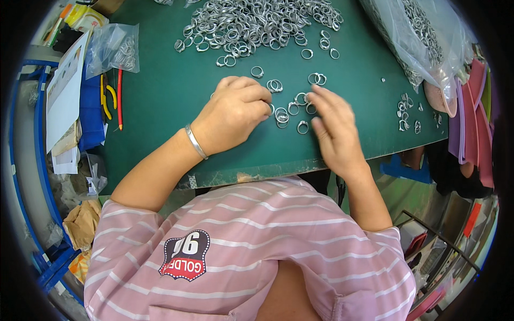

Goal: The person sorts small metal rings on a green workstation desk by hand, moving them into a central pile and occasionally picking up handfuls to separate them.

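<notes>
Silver metal rings lie on a green tabletop [176, 115]. My left hand [230, 115], with a silver bangle at the wrist, is closed with its fingers curled down. A ring [271, 109] shows partly at its fingertips; the rest is hidden by the fingers. Just right of it lies a small overlapping group of rings [281, 117]. My right hand [338, 128] is open, fingers stretched and slightly blurred, beside a few more rings [293, 108]. One ring [302, 127] lies apart near the thumb, and a pair of rings [317, 78] sits beyond the fingertips.
A large heap of rings [251, 24] covers the far middle. At the far right sags a clear bag of rings [423, 37], with small loose groups [404, 112] nearer. Left are yellow-handled pliers [108, 96], a red pencil [120, 99] and a small plastic bag [113, 51].
</notes>
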{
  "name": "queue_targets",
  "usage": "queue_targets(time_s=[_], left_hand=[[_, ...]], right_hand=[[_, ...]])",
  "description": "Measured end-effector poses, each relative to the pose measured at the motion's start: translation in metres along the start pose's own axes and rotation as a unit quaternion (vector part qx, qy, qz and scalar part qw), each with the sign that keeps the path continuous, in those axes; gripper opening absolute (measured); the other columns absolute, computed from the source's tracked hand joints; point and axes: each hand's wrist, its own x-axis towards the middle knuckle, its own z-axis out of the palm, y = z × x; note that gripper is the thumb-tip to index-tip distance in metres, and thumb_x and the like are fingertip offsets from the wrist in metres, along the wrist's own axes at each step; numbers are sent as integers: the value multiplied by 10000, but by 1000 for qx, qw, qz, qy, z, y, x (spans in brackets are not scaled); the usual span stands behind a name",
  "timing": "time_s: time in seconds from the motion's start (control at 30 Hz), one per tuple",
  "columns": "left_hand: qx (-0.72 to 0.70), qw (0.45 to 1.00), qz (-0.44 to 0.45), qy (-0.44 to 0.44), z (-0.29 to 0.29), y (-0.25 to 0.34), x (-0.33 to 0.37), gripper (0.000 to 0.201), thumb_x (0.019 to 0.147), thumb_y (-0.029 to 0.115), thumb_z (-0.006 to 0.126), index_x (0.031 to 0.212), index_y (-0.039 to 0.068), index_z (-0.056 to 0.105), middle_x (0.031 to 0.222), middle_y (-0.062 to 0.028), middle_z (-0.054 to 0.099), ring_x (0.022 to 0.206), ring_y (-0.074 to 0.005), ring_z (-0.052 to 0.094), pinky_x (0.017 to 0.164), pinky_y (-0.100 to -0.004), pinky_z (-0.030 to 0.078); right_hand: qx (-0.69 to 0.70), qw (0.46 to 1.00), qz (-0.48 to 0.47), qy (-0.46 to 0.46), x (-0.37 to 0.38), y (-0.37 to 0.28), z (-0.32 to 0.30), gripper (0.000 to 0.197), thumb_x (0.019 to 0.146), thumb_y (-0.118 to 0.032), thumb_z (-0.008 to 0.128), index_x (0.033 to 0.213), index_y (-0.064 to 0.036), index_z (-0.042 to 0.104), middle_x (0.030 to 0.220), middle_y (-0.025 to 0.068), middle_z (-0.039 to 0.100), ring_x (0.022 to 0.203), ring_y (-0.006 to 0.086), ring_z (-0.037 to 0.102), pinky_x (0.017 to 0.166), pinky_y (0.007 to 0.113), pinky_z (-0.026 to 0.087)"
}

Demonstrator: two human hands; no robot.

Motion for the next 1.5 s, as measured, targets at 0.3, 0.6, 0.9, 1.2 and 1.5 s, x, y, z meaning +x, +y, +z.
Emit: queue_targets(time_s=[0.3, 0.6, 0.9, 1.2, 1.5], left_hand=[[12, 1000, -7, -9, 14, 22, -3, 159, 742, 64, 742, 875, 80, 657, 1016, -37, 636, 950, -252, 594, 846, -397, 438], [41, 995, -90, 29, 22, 34, 1, 207, 738, 41, 752, 904, 90, 637, 892, -55, 630, 829, -267, 596, 743, -371, 423], [-48, 993, -86, 62, 8, 31, -9, 166, 735, -24, 735, 859, 43, 645, 862, -78, 651, 776, -279, 640, 692, -369, 513], [-39, 993, -88, 73, 4, 34, -16, 160, 752, -70, 721, 878, 10, 662, 879, -112, 638, 782, -268, 647, 670, -338, 532], [29, 972, -231, 32, -23, 25, -37, 258, 746, -9, 782, 965, 23, 651, 876, -87, 588, 701, -207, 590, 641, -316, 507]], right_hand=[[51, 998, 14, 44, -6, -8, 10, 172, 789, -34, 738, 945, -36, 665, 885, 92, 629, 839, 291, 605, 742, 381, 481], [127, 991, 12, 31, 11, -23, 26, 196, 818, 13, 675, 1011, -15, 656, 900, 127, 598, 845, 314, 613, 734, 403, 507], [131, 987, 35, 87, 5, -11, 23, 196, 818, 58, 653, 1000, -6, 687, 993, 137, 653, 868, 311, 658, 747, 376, 541], [259, 945, 192, 53, -11, -14, 7, 115, 858, 54, 635, 949, 4, 684, 889, 111, 688, 740, 189, 668, 662, 279, 527], [167, 983, 67, -17, -14, -28, 7, 144, 811, 46, 651, 948, 7, 673, 879, 130, 640, 777, 297, 644, 677, 363, 524]])
